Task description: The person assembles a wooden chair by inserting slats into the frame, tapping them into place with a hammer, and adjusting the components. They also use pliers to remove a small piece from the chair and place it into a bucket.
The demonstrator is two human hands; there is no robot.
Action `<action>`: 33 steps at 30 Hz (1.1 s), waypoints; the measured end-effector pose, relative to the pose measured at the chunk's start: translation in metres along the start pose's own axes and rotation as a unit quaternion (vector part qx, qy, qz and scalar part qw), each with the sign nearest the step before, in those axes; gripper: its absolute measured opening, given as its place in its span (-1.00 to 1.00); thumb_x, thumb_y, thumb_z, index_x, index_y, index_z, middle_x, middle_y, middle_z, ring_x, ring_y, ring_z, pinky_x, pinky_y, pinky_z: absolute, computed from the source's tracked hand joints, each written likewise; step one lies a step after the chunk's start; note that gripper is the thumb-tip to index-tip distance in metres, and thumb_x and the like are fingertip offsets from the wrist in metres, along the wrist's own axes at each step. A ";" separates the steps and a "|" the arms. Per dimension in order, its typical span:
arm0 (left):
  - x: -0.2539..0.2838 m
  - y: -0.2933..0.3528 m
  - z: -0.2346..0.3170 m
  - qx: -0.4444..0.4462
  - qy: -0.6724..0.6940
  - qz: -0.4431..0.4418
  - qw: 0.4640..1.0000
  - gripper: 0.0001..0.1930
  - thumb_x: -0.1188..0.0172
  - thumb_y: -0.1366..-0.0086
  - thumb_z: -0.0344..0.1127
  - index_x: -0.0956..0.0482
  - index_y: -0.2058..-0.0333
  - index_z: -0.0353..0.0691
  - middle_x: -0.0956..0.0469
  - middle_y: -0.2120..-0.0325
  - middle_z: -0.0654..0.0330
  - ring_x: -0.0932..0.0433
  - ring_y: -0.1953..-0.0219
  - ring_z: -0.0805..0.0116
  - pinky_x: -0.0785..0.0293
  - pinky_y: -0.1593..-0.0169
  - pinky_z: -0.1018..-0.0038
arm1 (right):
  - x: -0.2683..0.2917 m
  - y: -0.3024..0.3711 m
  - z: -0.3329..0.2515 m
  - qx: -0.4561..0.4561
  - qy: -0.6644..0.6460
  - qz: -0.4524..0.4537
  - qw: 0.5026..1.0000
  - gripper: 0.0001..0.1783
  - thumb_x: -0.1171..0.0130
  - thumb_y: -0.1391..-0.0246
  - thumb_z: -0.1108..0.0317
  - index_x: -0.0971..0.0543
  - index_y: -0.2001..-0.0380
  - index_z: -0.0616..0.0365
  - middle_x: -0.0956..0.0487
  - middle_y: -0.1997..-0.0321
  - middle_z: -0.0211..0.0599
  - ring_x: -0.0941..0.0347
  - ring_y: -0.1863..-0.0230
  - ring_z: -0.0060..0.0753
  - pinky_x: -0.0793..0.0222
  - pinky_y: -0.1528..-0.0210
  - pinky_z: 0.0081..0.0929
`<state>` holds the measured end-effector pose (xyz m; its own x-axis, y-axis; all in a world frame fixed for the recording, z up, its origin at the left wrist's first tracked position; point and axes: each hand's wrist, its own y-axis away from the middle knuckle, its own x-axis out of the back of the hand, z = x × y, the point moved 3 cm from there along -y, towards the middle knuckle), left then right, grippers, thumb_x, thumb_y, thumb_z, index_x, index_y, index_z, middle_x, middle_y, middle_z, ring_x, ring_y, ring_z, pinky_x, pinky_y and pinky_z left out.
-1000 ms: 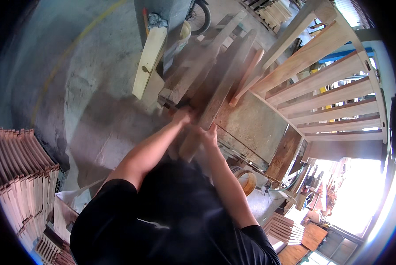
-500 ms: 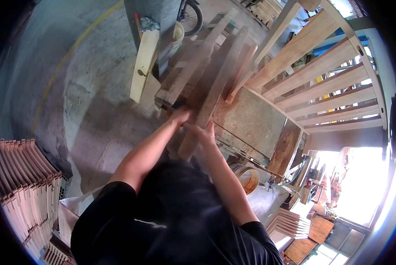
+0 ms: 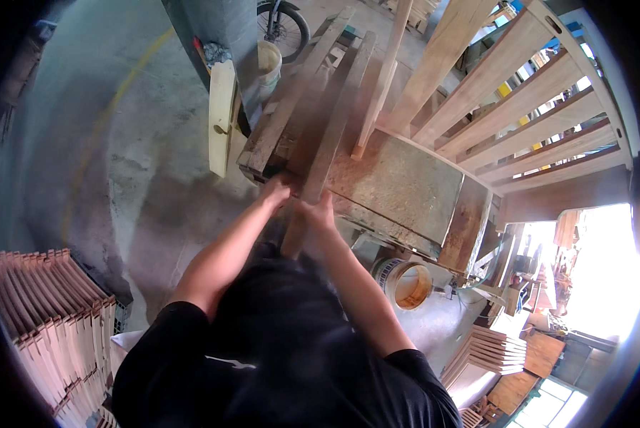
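A long reddish-brown wooden board (image 3: 296, 234) lies lengthwise in front of me, its near end by my body. My left hand (image 3: 278, 188) is closed at the board's left edge, its fingertips partly hidden. My right hand (image 3: 317, 211) grips from the right, thumb raised beside the near end of a worn wooden beam (image 3: 340, 118). Both hands are close together. A second worn beam (image 3: 291, 107) runs along the left side. A loose wooden strip (image 3: 374, 107) rests to the right of the beams, on the dusty bench top (image 3: 398, 182).
A slatted wooden panel (image 3: 502, 93) stands at the far right. A pale notched board (image 3: 221, 121) leans against a grey post (image 3: 220, 36). A bucket (image 3: 268, 60) and a bicycle wheel (image 3: 284, 28) are behind. An open tub (image 3: 411, 287) stands right; stacked wooden parts (image 3: 56, 314) sit left.
The view has shifted, so the bench and beams appear farther left. My hands stay closed near the board's near end, with little visible movement against it.
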<state>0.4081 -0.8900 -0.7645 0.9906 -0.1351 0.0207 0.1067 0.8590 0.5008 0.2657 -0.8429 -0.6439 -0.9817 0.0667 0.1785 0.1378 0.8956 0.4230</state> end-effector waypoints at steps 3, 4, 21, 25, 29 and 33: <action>0.014 0.032 0.053 0.001 -0.041 0.051 0.998 -0.75 -0.18 -0.13 -0.39 -0.59 0.19 -0.29 -0.60 0.37 0.17 -0.53 0.40 0.45 -0.42 0.42 0.50 | 0.000 -0.020 0.028 0.031 -0.033 0.016 0.999 -0.26 -0.44 0.24 0.33 -0.34 -0.01 0.40 -0.59 0.19 -0.08 -0.57 0.21 -0.34 -0.55 0.19 -0.34; 0.022 0.036 0.068 0.020 0.023 -0.009 0.999 -0.73 -0.14 -0.14 -0.43 -0.58 0.16 -0.30 -0.60 0.34 0.17 -0.53 0.38 0.46 -0.43 0.38 0.52 | -0.003 -0.023 0.037 0.027 -0.037 0.014 0.999 -0.24 -0.44 0.25 0.33 -0.34 -0.02 0.42 -0.59 0.19 -0.07 -0.58 0.21 -0.33 -0.55 0.18 -0.34; 0.016 -0.292 0.282 -0.121 -0.085 -0.270 0.951 -0.84 -0.09 -0.34 -0.59 -0.54 0.14 -0.52 -0.61 0.15 -0.02 -0.65 0.09 0.21 -0.61 -0.05 0.46 | 0.008 0.000 -0.019 -0.091 -0.046 0.046 0.994 -0.03 -0.33 0.30 0.37 -0.26 -0.30 0.30 -0.53 -0.07 -0.06 -0.48 -0.05 -0.23 -0.41 -0.14 -0.35; -0.005 -0.335 0.300 -0.061 0.020 -0.271 0.960 -0.80 0.03 -0.32 -0.71 -0.51 0.13 -0.62 -0.60 0.15 -0.08 -0.64 0.05 0.16 -0.61 -0.11 0.45 | 0.006 -0.003 -0.020 -0.102 0.013 0.097 0.990 0.04 -0.34 0.40 0.34 -0.26 -0.32 0.25 -0.52 -0.12 0.01 -0.44 -0.18 -0.14 -0.32 -0.25 -0.33; -0.010 -0.362 0.307 -0.093 -0.107 -0.261 0.955 -0.64 -0.05 -0.34 -0.58 -0.44 -0.11 -0.44 -0.57 0.05 -0.03 -0.62 0.03 0.20 -0.60 -0.04 0.45 | 0.003 -0.003 -0.014 -0.129 -0.013 0.100 0.987 0.04 -0.34 0.42 0.35 -0.29 -0.31 0.22 -0.53 -0.12 -0.02 -0.44 -0.18 -0.14 -0.31 -0.26 -0.34; -0.024 -0.393 0.321 -0.168 -0.281 -0.264 0.907 -0.65 -0.08 -0.33 -0.51 -0.48 -0.09 -0.41 -0.58 0.06 -0.04 -0.60 0.01 0.17 -0.57 -0.05 0.42 | 0.002 -0.005 -0.001 -0.095 -0.027 0.103 0.990 0.03 -0.34 0.43 0.35 -0.29 -0.30 0.22 -0.51 -0.15 -0.05 -0.42 -0.20 -0.17 -0.28 -0.28 -0.35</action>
<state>0.3152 -1.3829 -0.6838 0.6036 -0.7213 0.3397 0.6679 0.6901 0.2786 0.2632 -0.8476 -0.6447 -0.9348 0.2677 0.2335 0.3537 0.7613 0.5435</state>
